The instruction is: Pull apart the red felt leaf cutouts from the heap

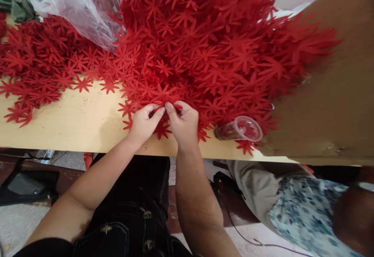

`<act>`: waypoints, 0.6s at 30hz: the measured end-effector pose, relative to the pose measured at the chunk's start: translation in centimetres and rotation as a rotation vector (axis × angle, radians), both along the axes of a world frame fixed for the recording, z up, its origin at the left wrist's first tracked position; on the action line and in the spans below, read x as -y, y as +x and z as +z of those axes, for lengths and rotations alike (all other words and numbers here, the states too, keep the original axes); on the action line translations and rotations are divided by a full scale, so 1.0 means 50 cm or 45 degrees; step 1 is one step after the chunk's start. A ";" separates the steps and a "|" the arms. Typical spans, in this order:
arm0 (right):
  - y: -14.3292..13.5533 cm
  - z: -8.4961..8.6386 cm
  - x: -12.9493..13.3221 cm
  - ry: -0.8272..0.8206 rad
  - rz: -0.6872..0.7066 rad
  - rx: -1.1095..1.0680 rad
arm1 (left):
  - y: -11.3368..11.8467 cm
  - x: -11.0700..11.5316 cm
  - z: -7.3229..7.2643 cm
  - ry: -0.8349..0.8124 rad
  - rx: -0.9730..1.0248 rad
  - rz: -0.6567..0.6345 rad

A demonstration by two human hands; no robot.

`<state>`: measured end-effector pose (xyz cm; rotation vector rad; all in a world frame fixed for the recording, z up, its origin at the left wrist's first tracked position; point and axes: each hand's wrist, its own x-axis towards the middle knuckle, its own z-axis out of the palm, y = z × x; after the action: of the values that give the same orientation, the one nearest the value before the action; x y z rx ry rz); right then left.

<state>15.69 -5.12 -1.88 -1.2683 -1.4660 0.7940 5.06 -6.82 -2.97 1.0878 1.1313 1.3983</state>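
Both hands meet at the near edge of a big heap of red star-shaped fabric petals (187,54). My left hand (146,122) pinches a red flower piece (168,96) between thumb and fingers. Thumb to thumb with it, my right hand (184,124) grips the same piece from the other side. The piece's centre is hidden behind the fingers. More loose petals lie under and around both hands on the pale tabletop (93,118).
A clear plastic cup (248,128) lies tipped to the right, with something reddish inside. Clear plastic bags (96,11) rest on the heap's back left. A brown board (327,105) borders the right. Another person in a patterned top (304,206) sits at lower right.
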 end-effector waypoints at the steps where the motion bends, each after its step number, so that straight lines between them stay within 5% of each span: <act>1: -0.001 -0.003 -0.002 0.018 -0.020 -0.028 | 0.000 0.000 0.000 0.002 -0.002 -0.006; 5: -0.004 -0.008 -0.005 0.072 0.015 -0.132 | 0.000 0.001 -0.001 0.005 0.006 -0.017; 14: -0.012 0.011 -0.001 0.012 -0.221 -0.101 | 0.007 0.001 -0.003 0.054 0.094 -0.043; 18: -0.018 0.002 -0.005 0.116 -0.157 -0.107 | 0.008 -0.004 -0.001 0.024 0.133 -0.054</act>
<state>14.80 -4.86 -1.80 -1.2296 -1.3283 0.6832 5.48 -6.64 -3.04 1.0338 1.0166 1.4186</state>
